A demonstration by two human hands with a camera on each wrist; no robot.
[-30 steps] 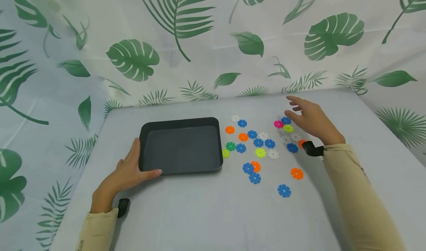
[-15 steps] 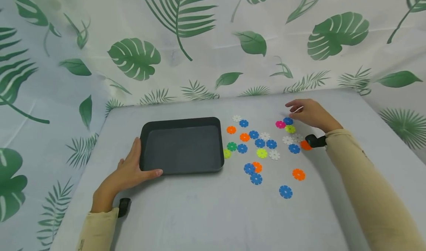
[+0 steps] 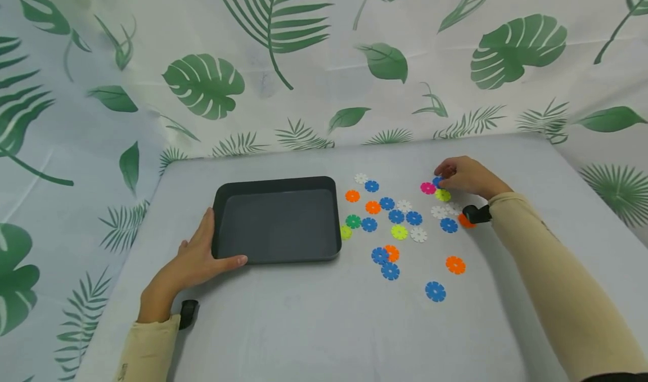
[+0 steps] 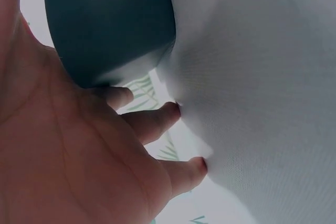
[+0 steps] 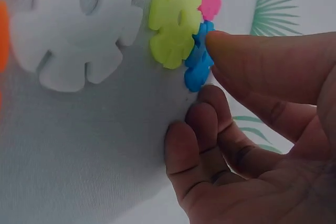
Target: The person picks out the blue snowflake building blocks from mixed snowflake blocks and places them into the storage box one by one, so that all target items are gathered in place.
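Observation:
A dark grey rectangular tray (image 3: 275,227) rests on the table, left of the scattered plastic flower discs. My left hand (image 3: 194,264) spans its near left corner, thumb along the front rim and fingers stretched beside the left wall. In the left wrist view, several of its fingertips touch the tabletop beside the tray (image 4: 110,24). At the far right, my right hand (image 3: 468,176) pinches a blue flower disc (image 5: 199,59) between its thumb and curled fingers, partly covering it. A pink disc (image 3: 427,188) and a yellow-green disc (image 3: 442,194) lie against the blue one.
Several blue, orange, white, green and yellow discs lie right of the tray, among them a green disc (image 3: 353,221) close to its wall. An orange disc (image 3: 455,265) and a blue disc (image 3: 435,291) lie nearest the front. A leaf-patterned cloth (image 3: 304,61) hangs behind the table.
My right hand has come down onto the blue disc, its fingers and thumb drawing together around it. My left hand and the tray have stayed in place.

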